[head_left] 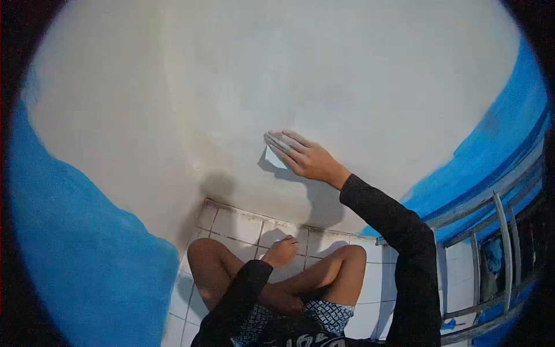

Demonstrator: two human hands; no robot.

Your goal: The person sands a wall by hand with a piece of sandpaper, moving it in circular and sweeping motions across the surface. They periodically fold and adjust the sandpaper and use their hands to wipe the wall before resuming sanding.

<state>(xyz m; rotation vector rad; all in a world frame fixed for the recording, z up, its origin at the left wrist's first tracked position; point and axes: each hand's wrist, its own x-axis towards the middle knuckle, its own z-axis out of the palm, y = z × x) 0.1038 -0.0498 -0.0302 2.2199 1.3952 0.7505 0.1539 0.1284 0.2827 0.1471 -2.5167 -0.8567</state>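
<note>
My right hand is stretched out to the pale wall, fingers together and laid flat. Beneath the fingers is a small white sheet that looks like sandpaper, held against the wall; most of it is hidden by the hand. Whitish dust coats my fingertips. Low down, between my bent knees and over the tiles, my left hand is closed. Something thin and dark seems to poke out near its fingertips, too small to make out.
Bright blue paint covers the wall's left part and right part. White floor tiles meet the wall below, along a dirty edge. A metal-framed rack stands at the right, near my right elbow. My crossed legs are close to the wall.
</note>
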